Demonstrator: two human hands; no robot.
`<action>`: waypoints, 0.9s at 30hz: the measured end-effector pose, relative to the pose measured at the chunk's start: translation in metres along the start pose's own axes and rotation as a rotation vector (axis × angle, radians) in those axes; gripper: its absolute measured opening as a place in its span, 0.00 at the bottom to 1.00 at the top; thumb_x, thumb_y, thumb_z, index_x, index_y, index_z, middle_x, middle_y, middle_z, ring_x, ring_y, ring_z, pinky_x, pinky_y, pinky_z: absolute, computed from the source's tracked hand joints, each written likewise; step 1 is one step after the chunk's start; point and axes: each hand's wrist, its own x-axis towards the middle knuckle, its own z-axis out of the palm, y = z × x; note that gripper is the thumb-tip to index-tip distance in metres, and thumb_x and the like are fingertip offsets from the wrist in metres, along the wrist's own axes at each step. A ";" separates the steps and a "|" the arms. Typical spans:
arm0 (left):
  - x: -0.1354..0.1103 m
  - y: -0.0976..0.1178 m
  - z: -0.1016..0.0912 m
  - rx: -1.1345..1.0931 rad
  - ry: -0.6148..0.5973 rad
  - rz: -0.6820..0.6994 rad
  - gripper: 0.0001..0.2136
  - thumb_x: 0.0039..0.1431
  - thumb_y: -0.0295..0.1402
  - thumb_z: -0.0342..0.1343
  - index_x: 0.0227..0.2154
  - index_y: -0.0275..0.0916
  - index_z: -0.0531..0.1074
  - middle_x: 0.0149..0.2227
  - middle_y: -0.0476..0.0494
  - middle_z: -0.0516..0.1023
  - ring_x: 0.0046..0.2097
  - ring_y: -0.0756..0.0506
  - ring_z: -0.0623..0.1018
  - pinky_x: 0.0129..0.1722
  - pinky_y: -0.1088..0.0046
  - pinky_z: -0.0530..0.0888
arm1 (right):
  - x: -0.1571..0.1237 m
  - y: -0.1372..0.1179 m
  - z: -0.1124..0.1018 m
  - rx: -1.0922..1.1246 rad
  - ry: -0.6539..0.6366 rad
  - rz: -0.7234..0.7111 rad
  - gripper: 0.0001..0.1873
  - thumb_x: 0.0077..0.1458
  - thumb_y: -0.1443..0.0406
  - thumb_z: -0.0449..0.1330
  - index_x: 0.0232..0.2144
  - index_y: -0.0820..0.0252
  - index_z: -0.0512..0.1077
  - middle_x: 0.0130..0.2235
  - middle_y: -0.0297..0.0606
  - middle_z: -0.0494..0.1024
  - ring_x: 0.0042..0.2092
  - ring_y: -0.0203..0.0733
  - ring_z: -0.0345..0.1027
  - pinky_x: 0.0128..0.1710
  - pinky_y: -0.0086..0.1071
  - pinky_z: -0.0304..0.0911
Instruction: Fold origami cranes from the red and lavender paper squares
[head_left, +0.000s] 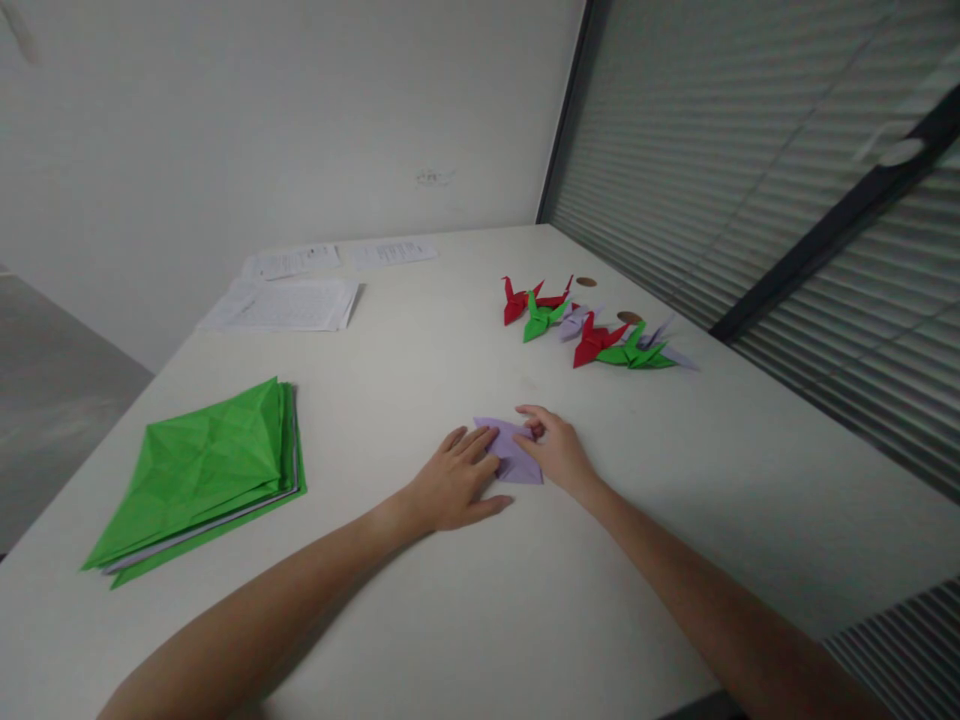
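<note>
A small piece of folded purple origami paper [517, 464] lies on the white table in front of me. My left hand [459, 478] rests flat over its left part, fingers stretched out and thumb apart. At the paper's upper right edge, my right hand [561, 452] has its thumb on the sheet and its fingers curled, pinching it there. The curled fingers partly cover that edge. Beyond my right hand stand several folded paper cranes, among them a red crane [594, 342], a green crane [541, 318] and a purple crane [574, 324].
A stack of creased green paper [214, 445], with a pale layer inside, sits on the left of the table [405, 350]. Printed sheets [292, 303] lie at the back left. Window blinds [720, 160] run along the right side, near two round holes in the tabletop.
</note>
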 end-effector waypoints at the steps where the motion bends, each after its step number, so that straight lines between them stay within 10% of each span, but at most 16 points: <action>1: 0.000 0.000 0.000 -0.002 -0.002 -0.002 0.22 0.62 0.51 0.50 0.45 0.36 0.69 0.65 0.25 0.58 0.66 0.34 0.59 0.63 0.49 0.57 | 0.000 0.000 0.000 -0.029 -0.007 -0.018 0.14 0.50 0.68 0.63 0.42 0.58 0.75 0.32 0.36 0.77 0.35 0.42 0.69 0.40 0.37 0.65; 12: 0.000 -0.002 0.001 -0.028 0.064 -0.043 0.22 0.63 0.50 0.50 0.49 0.37 0.68 0.65 0.29 0.60 0.66 0.35 0.60 0.63 0.52 0.61 | 0.001 0.003 0.002 -0.077 -0.084 -0.366 0.17 0.59 0.71 0.56 0.46 0.53 0.78 0.34 0.38 0.71 0.38 0.41 0.69 0.41 0.35 0.66; 27: 0.000 0.003 0.001 0.068 0.088 -0.183 0.29 0.63 0.51 0.48 0.58 0.34 0.63 0.62 0.30 0.64 0.64 0.35 0.64 0.63 0.47 0.58 | 0.001 0.004 0.000 -0.103 -0.117 -0.396 0.17 0.61 0.69 0.54 0.49 0.53 0.76 0.35 0.38 0.72 0.37 0.40 0.69 0.41 0.36 0.66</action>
